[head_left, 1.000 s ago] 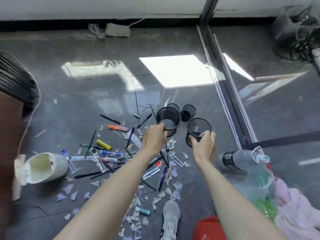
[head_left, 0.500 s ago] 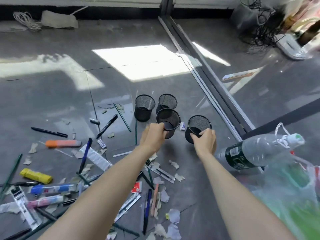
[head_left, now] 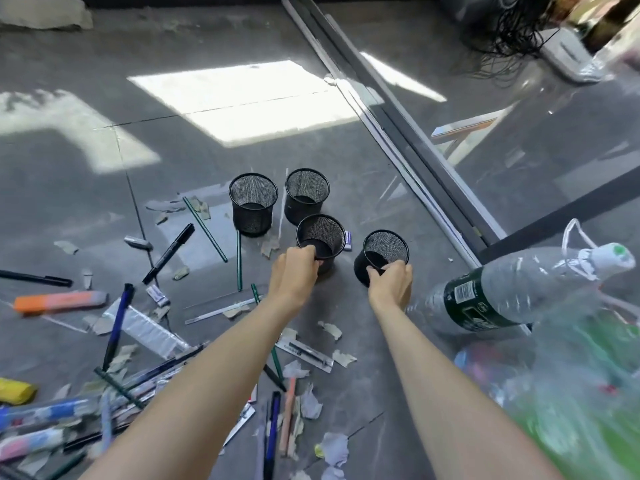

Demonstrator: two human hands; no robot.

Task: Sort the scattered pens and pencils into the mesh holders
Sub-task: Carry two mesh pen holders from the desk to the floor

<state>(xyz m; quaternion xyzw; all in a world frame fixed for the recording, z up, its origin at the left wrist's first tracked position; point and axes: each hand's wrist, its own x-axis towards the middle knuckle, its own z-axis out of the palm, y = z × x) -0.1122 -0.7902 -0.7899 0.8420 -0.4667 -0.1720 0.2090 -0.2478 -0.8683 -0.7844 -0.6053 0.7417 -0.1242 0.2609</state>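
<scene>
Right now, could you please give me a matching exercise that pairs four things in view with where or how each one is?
Column one:
1. left hand
2. right hand
3. orange highlighter
4. plastic bottle

Column two:
A. grips the rim of the front-right mesh holder
B. lies at the far right
C. grips the rim of the front-left mesh holder
D. lies flat at the far left

Pairs: 1-C, 2-A, 3-D, 4-B

My left hand [head_left: 294, 271] covers the near side of the middle mesh holder [head_left: 323, 233]. My right hand [head_left: 391, 282] covers part of the right mesh holder [head_left: 388, 245]. The pens [head_left: 41, 427] at the bottom left are blurry and cut off. The bottle label [head_left: 467, 306] is too small to read.
</scene>
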